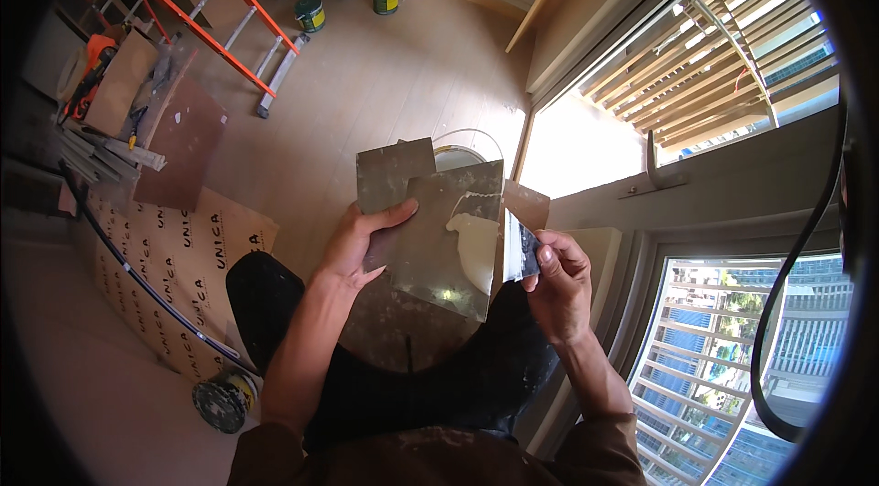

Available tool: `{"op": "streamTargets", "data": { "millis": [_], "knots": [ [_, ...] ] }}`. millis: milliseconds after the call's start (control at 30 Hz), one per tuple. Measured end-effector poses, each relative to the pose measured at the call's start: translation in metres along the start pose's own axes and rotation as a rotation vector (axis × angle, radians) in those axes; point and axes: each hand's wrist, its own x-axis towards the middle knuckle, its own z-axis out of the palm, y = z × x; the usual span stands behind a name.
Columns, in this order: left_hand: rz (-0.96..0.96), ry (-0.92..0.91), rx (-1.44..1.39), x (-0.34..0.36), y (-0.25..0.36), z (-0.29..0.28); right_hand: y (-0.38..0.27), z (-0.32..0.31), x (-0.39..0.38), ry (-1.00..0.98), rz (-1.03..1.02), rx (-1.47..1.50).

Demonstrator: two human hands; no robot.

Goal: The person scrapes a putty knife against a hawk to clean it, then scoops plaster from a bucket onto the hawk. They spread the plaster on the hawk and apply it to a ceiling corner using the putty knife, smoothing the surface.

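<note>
You hold a scuffed grey plate (426,234) at a slant, cream paste (475,254) smeared down its right side; another grey plate (392,173) shows behind its upper left. Your dark scraper (528,251), white-coated, stands just right.

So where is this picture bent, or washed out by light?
In the head view, straight edges bend toward the black rim; daylight bleaches the area beside the brown slatted wooden screen white; a small glint shows on the grey rectangular metal-looking plate.
</note>
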Motion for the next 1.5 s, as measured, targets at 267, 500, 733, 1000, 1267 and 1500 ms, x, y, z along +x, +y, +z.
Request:
{"op": "streamTargets", "data": {
  "millis": [267, 500, 733, 1000, 1267, 1500],
  "knots": [
    [-0.016, 0.027, -0.024, -0.006, -0.005, 0.008, 0.012, 0.001, -0.004, -0.028, -0.003, -0.021],
    [0.002, 0.018, 0.002, -0.006, -0.01, 0.014, 0.023, -0.006, -0.011, -0.005, 0.017, 0.062],
    [-0.034, 0.072, 0.06, -0.011, -0.004, 0.012, 0.034, -0.015, -0.018, 0.029, 0.103, 0.085],
    [0.079, 0.105, 0.176, -0.015, 0.011, 0.012, 0.029, -0.028, -0.025, 0.159, -0.044, 0.011],
    [0.053, 0.162, 0.214, -0.024, 0.005, 0.01, 0.002, -0.027, -0.03, 0.122, -0.188, -0.078],
    [-0.029, 0.18, 0.095, -0.027, -0.008, 0.004, 0.011, -0.013, -0.031, 0.196, -0.557, -0.479]
  ]
}}
